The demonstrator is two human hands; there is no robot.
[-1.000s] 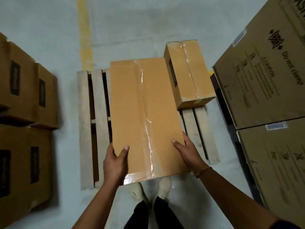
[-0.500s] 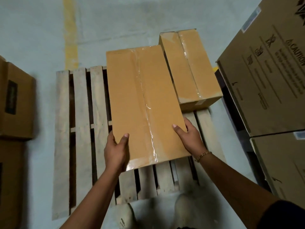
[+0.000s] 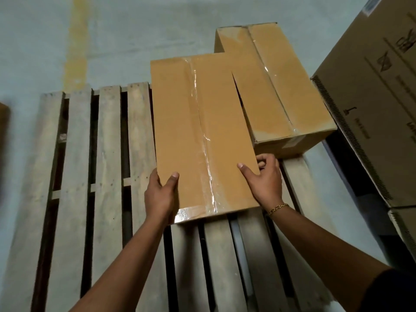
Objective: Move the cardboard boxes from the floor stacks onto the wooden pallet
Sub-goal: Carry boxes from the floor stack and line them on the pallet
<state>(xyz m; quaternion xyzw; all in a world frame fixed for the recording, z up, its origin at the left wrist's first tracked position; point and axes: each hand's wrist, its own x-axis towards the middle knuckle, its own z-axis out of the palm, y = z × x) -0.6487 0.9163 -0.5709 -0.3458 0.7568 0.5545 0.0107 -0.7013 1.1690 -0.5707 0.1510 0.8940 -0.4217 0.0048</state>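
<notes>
A long taped cardboard box (image 3: 202, 131) is over the wooden pallet (image 3: 74, 176), just left of a second taped box (image 3: 281, 86) that lies on the pallet's far right corner. My left hand (image 3: 161, 197) grips the near left corner of the long box, thumb on top. Its near right edge is held by my right hand (image 3: 264, 181), thumb on top and fingers curled down the side. Whether the box rests on the slats I cannot tell.
Large printed cartons (image 3: 382, 109) are stacked close on the right, right beside the pallet. A yellow floor line (image 3: 76, 46) runs beyond the pallet. The edge of another box (image 3: 3, 131) shows at far left. Bare slats lie left of the held box.
The box has moved forward and down over the pallet, closer to the second box. The view has moved nearer the pallet, and the left floor stacks have slid out of view.
</notes>
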